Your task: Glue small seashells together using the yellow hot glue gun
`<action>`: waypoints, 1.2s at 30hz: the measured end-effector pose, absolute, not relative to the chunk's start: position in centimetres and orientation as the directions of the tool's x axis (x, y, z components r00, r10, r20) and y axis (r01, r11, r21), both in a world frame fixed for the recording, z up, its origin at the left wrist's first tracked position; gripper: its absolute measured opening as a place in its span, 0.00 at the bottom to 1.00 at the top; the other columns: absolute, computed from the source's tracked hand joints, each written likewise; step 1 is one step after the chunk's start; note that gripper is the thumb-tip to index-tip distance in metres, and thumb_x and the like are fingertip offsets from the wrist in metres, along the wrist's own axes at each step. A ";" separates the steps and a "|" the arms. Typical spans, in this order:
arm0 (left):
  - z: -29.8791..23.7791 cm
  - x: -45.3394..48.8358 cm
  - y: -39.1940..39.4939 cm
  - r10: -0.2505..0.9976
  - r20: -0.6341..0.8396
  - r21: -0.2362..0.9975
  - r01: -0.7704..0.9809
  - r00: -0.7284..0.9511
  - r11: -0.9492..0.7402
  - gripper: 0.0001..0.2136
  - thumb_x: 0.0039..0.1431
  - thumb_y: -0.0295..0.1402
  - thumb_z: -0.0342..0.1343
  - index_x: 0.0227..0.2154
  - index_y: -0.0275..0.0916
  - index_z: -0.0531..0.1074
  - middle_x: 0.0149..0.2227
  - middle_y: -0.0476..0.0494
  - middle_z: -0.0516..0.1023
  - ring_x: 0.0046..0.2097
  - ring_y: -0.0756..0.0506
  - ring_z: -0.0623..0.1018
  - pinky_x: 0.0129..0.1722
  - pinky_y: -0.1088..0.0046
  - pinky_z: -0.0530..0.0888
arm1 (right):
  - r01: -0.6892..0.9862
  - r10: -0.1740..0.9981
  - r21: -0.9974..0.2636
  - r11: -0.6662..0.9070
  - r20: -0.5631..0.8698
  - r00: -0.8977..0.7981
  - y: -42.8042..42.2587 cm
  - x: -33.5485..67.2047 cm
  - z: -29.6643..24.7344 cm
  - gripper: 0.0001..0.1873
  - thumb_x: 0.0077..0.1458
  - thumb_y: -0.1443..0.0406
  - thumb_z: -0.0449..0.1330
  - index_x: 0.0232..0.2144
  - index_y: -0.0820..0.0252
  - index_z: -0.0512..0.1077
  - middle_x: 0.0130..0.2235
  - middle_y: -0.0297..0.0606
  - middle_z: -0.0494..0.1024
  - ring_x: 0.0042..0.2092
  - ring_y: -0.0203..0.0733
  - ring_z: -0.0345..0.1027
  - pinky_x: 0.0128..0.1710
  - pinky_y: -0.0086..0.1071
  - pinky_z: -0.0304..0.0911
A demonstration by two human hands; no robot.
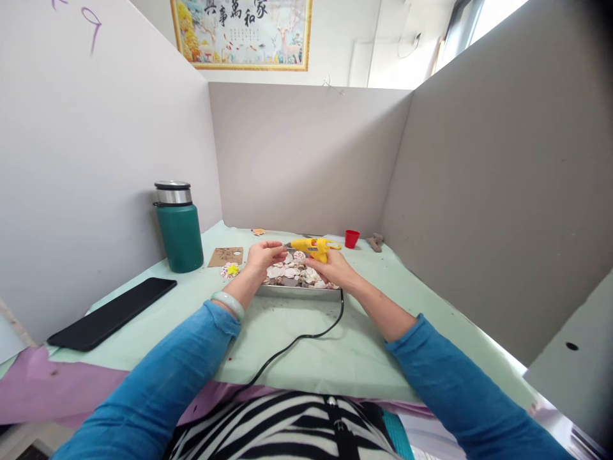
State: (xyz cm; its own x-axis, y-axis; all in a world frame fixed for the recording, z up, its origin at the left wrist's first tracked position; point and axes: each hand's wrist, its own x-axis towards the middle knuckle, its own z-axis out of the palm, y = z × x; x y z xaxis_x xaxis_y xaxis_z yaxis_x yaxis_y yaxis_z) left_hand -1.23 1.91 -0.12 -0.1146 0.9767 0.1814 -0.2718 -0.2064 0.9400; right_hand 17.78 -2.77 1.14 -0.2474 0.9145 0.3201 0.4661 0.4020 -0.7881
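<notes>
My right hand [334,268] is wrapped round a yellow hot glue gun [311,246], its nozzle pointing left. Close to that nozzle, the fingers of my left hand [265,257] are pinched together; what they hold is too small to make out. Below both hands lies a shallow metal tray [297,292] filled with pale, petal-like pieces [290,272]. A black cord [292,343] runs from beside the tray down towards my lap. Left of my left hand is a white speckled flower [231,269] with a yellow centre, near a brown card [225,257].
On the left stand a green bottle [179,236] and a flat black slab [115,313]. A red cup [352,239] and a grey-brown object [375,242] sit at the back right. A small orange piece [258,232] lies at the back. Grey partitions [306,153] enclose the table.
</notes>
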 end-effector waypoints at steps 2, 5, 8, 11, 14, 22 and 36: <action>-0.1 -1.3 2.0 0.979 0.174 0.940 -0.279 -0.105 -0.197 0.12 0.40 0.22 0.64 0.28 0.31 0.68 0.26 0.41 0.76 0.25 0.49 0.77 0.31 0.72 0.75 | 0.475 0.910 -0.776 0.415 0.338 -0.242 -2.9 17.7 1.2 0.14 0.48 0.55 0.59 0.21 0.58 0.62 0.15 0.29 0.61 0.18 0.33 0.55 0.20 0.29 0.53; -0.3 -1.3 2.1 0.983 0.164 0.941 -0.285 -0.080 -0.180 0.11 0.41 0.21 0.63 0.28 0.31 0.68 0.26 0.40 0.76 0.26 0.49 0.77 0.31 0.72 0.75 | 0.496 0.907 -0.760 0.421 0.350 -0.234 -3.1 17.6 1.3 0.15 0.48 0.55 0.59 0.20 0.58 0.62 0.15 0.30 0.62 0.19 0.33 0.56 0.20 0.29 0.53; -0.3 -1.3 2.1 0.986 0.157 0.943 -0.288 -0.064 -0.169 0.10 0.41 0.21 0.62 0.29 0.30 0.68 0.26 0.39 0.76 0.27 0.48 0.77 0.31 0.72 0.75 | 0.516 0.909 -0.748 0.416 0.349 -0.227 -3.1 17.6 1.3 0.15 0.47 0.55 0.60 0.20 0.58 0.62 0.16 0.30 0.62 0.19 0.33 0.56 0.20 0.28 0.52; -0.3 -1.3 2.0 0.986 0.150 0.943 -0.288 -0.070 -0.164 0.10 0.42 0.21 0.62 0.29 0.30 0.69 0.27 0.39 0.76 0.26 0.49 0.77 0.30 0.73 0.75 | 0.508 0.913 -0.759 0.407 0.340 -0.223 -2.9 17.7 1.2 0.15 0.48 0.55 0.59 0.22 0.59 0.63 0.16 0.29 0.62 0.19 0.33 0.56 0.20 0.28 0.52; -0.2 -1.3 1.9 0.985 0.149 0.946 -0.279 -0.082 -0.166 0.10 0.42 0.21 0.62 0.29 0.30 0.69 0.26 0.39 0.76 0.26 0.49 0.77 0.30 0.73 0.75 | 0.493 0.913 -0.768 0.408 0.344 -0.220 -2.7 17.9 1.1 0.14 0.48 0.54 0.58 0.26 0.59 0.65 0.16 0.28 0.62 0.18 0.33 0.55 0.19 0.28 0.51; -0.1 -1.2 1.8 0.980 0.170 0.946 -0.261 -0.103 -0.191 0.13 0.40 0.22 0.64 0.29 0.32 0.67 0.25 0.42 0.76 0.25 0.49 0.77 0.31 0.71 0.75 | 0.530 0.914 -0.744 0.406 0.334 -0.230 -3.1 17.7 1.4 0.14 0.48 0.55 0.59 0.22 0.59 0.64 0.15 0.29 0.62 0.19 0.33 0.57 0.21 0.28 0.53; -0.4 -1.2 2.3 0.982 0.173 0.944 -0.270 -0.079 -0.188 0.10 0.42 0.21 0.62 0.30 0.30 0.70 0.26 0.40 0.77 0.26 0.48 0.77 0.33 0.70 0.75 | 0.577 0.914 -0.710 0.403 0.340 -0.219 -2.9 17.6 1.2 0.15 0.48 0.54 0.58 0.24 0.60 0.66 0.16 0.30 0.64 0.21 0.34 0.58 0.22 0.28 0.53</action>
